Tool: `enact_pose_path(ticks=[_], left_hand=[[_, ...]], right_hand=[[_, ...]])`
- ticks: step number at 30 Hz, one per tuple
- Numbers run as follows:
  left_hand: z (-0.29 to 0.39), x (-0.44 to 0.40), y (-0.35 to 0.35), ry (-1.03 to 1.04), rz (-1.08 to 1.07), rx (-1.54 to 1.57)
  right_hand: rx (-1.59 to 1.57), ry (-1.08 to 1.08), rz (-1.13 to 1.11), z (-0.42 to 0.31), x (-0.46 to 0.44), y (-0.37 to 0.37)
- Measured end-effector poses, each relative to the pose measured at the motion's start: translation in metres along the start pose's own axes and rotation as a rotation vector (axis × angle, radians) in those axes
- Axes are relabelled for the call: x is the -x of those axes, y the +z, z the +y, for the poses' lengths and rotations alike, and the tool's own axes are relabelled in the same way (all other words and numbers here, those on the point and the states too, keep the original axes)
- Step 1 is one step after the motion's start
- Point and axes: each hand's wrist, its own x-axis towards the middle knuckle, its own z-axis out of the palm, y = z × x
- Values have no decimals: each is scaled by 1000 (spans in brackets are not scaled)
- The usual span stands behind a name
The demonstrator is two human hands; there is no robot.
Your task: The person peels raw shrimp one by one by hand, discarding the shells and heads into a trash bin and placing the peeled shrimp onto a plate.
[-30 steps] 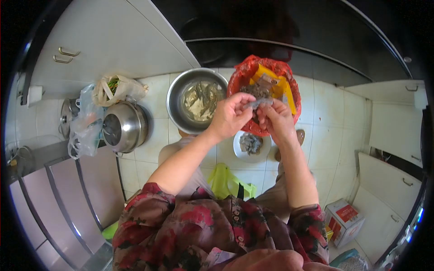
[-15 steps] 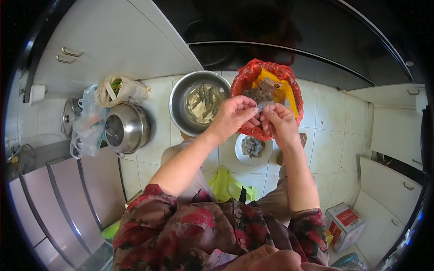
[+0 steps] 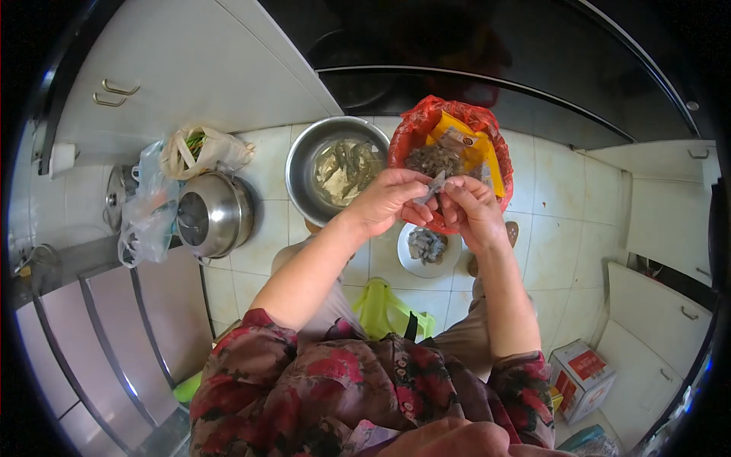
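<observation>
A small grey shrimp [image 3: 435, 185] is pinched between my two hands over the near edge of a red-bag-lined bin [image 3: 405, 137]. My left hand [image 3: 392, 199] grips it from the left, thumb and fingers closed. Closed fingers of my right hand [image 3: 474, 207] meet it from the right. Inside the bin lie brownish shrimp shells [image 3: 434, 160] and a yellow packet [image 3: 480, 156]. Below my hands, a white plate [image 3: 407, 259] holds a pile of peeled grey shrimp [image 3: 427, 245]. Left of the bin, a steel basin [image 3: 298, 183] contains whole shrimp [image 3: 352, 169] in water.
A lidded steel pot [image 3: 215, 215], a clear plastic bag [image 3: 148, 209] and a cloth-like bag of greens [image 3: 204, 152] stand at left. White cabinets and a black front border the tiled floor. A green stool [image 3: 375, 308] is between my legs; a carton [image 3: 580, 379] sits at right.
The shrimp between my fingers now shows more, angled upward. My left hand has shifted slightly down, and its fingers have changed their hold.
</observation>
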Motion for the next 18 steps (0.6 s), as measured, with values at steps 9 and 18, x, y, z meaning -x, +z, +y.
enact_pose_path(ticks=[9, 18], left_hand=[[3, 1, -3, -73, -76, 173], [4, -1, 3, -6, -66, 154]], right_hand=[[-109, -90, 28, -11, 1, 0], [558, -270, 288, -2, -9, -15]])
